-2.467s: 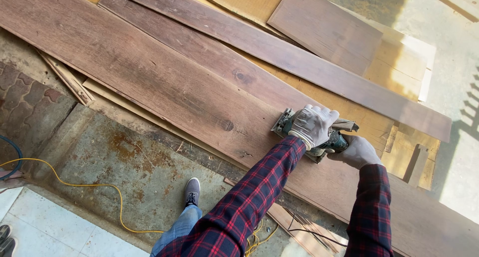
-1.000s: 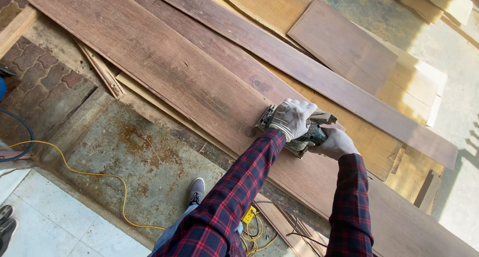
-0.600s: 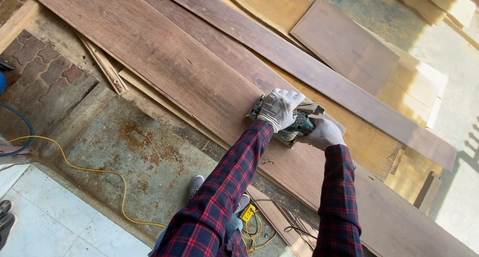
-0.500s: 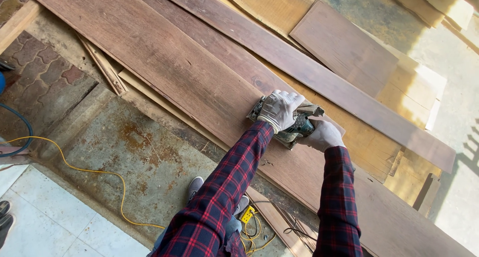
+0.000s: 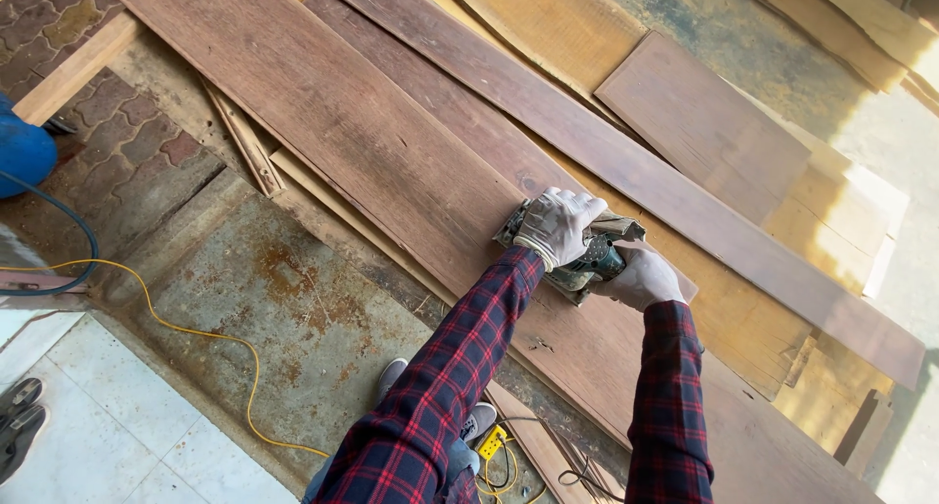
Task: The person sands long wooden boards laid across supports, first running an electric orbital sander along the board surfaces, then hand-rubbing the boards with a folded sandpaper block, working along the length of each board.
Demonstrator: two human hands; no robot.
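Observation:
A green and grey hand-held power sander (image 5: 585,261) rests on a long dark brown wooden plank (image 5: 323,113) that runs diagonally across the view. My left hand (image 5: 556,224), in a pale work glove, presses down on the front of the tool. My right hand (image 5: 641,278), also gloved, grips its rear handle. Both sleeves are red and dark plaid. Most of the tool's body is hidden under the two hands.
More planks (image 5: 704,123) lie side by side beyond the worked one. A yellow cable (image 5: 210,336) snakes over the stained concrete floor (image 5: 284,308). My grey shoe (image 5: 391,375) stands below. A blue container (image 5: 22,152) sits at the left. Thin wood strips (image 5: 240,142) lie beside the plank.
Both hands have slid the sander up and to the left along the plank, and the view has shifted with them.

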